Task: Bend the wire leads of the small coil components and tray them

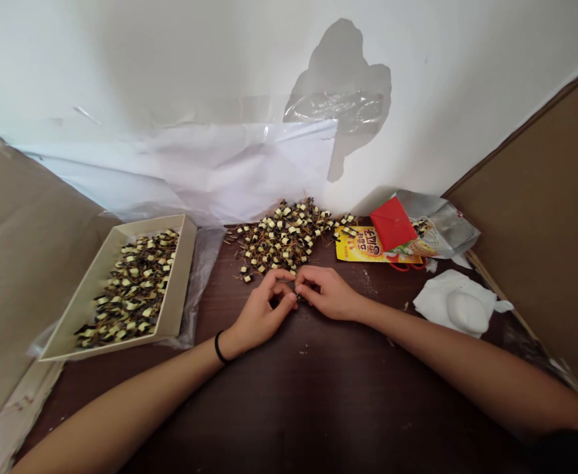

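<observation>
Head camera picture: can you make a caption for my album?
Left hand and right hand pinch a tiny part before a pile of small parts, tray of more beside.

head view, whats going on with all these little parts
A person works at a dark table. The left hand and right hand meet at the fingertips, pinching one small part between them, just in front of a loose pile of yellow-and-black parts. A tray on the left holds more.
</observation>
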`<state>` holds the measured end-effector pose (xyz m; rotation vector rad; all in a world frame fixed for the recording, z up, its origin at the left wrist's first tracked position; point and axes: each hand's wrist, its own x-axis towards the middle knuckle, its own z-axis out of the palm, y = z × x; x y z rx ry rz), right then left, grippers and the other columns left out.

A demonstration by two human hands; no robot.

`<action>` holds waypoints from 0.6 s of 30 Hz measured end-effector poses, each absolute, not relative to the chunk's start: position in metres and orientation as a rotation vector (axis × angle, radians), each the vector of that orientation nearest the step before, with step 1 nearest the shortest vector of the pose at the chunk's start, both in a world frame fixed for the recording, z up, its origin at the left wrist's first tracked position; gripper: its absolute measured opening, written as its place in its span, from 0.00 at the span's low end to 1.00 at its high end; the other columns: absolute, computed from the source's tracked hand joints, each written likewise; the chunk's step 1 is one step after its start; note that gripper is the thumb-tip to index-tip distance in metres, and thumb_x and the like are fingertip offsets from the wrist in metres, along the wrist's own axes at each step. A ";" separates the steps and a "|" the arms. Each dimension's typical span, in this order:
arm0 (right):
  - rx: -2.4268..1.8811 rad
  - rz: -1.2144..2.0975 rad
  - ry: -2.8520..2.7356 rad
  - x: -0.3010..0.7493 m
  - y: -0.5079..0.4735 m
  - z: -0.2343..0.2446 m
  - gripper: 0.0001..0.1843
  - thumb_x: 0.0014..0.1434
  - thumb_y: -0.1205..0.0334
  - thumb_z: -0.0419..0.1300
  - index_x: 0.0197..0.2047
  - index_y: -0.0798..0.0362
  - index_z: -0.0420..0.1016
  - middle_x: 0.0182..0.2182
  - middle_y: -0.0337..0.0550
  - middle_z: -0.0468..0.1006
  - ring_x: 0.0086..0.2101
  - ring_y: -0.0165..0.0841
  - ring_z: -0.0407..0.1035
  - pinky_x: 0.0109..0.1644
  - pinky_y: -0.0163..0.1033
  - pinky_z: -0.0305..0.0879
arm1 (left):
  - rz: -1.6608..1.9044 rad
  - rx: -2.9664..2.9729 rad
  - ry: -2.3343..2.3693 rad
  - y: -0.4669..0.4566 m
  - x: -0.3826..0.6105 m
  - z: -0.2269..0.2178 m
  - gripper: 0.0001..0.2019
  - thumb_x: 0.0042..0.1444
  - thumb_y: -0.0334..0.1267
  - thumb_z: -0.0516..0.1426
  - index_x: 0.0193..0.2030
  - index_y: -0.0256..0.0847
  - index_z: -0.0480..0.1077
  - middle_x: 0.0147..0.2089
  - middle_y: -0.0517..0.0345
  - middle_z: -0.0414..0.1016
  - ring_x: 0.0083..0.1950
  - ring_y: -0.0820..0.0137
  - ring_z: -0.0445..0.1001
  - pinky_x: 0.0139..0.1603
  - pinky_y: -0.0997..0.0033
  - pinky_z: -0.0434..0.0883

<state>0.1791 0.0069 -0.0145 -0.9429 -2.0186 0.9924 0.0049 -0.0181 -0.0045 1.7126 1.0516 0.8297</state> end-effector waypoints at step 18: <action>-0.853 0.855 -1.910 0.177 -0.002 -0.018 0.11 0.62 0.63 0.51 0.27 0.53 0.64 0.27 0.41 0.69 0.30 0.31 0.63 0.37 0.36 0.61 | 0.788 1.639 1.036 -0.017 0.005 -0.005 0.10 0.56 0.35 0.55 0.42 0.40 0.56 0.25 0.65 0.69 0.28 0.74 0.68 0.34 0.73 0.64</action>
